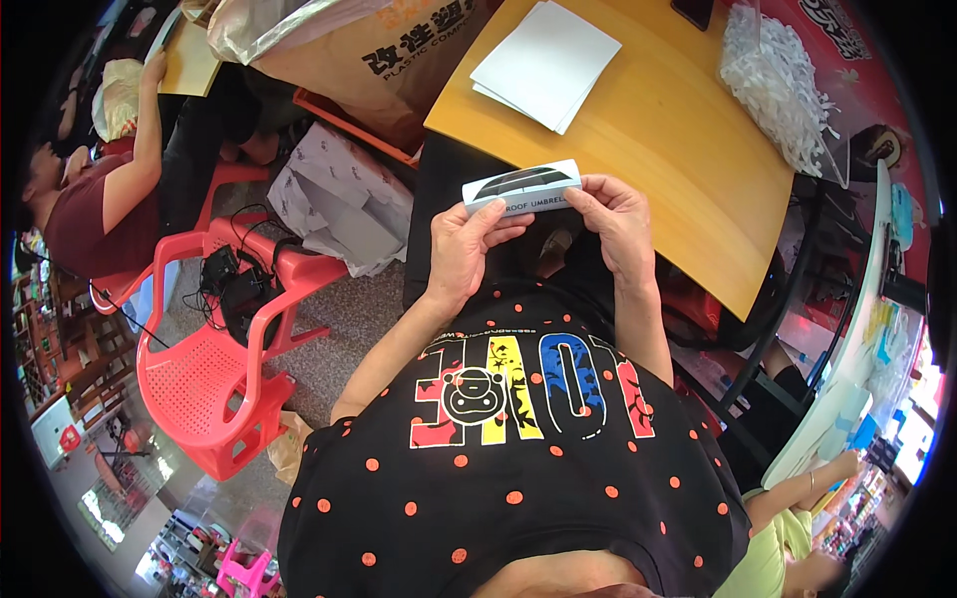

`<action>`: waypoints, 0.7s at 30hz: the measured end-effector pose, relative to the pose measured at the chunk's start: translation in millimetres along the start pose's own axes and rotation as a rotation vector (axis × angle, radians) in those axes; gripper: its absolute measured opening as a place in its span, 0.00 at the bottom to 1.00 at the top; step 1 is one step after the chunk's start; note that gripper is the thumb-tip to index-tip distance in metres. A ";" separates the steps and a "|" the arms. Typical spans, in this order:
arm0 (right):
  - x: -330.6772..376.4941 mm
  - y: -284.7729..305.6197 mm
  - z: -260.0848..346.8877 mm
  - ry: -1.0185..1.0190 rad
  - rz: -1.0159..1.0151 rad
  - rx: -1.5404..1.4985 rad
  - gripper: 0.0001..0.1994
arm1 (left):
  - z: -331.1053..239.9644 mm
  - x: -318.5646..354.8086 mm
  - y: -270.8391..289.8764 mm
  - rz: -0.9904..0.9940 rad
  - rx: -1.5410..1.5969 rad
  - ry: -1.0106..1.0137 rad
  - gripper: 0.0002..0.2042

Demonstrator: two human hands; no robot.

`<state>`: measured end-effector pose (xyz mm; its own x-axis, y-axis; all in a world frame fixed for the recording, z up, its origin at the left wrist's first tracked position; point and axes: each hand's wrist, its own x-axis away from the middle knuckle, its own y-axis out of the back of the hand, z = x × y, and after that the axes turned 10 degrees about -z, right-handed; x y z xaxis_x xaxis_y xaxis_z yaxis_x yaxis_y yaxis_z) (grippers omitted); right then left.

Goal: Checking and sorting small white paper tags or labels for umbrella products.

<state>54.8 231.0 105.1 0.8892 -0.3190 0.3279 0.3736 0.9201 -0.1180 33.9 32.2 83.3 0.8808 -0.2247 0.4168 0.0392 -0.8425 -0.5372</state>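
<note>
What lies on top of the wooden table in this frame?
On the wooden table lie a stack of white sheets, a clear bag of white shredded pieces and a dark object cut off at the top edge. Whatever is beneath the sheets and bag is covered.

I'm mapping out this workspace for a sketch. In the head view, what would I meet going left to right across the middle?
Red plastic chair → crumpled white bag → left hand → small white box held by both hands → right hand → wooden table → bag of white shreds.
</note>
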 end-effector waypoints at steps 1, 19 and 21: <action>0.1 0.4 -0.9 -0.025 0.009 0.009 0.09 | 0.4 0.4 -0.4 0.001 -0.014 -0.017 0.12; 3.7 -2.7 -7.6 0.039 0.013 -0.025 0.06 | 5.4 2.8 -2.9 0.015 -0.197 -0.155 0.11; 5.1 -7.9 -7.6 0.146 -0.082 0.050 0.06 | 4.9 0.4 0.0 0.002 -0.204 -0.172 0.11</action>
<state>58.4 220.4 100.6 0.8866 -0.4198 0.1943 0.4360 0.8986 -0.0480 36.6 34.5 79.9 0.9486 -0.1548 0.2761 -0.0433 -0.9274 -0.3715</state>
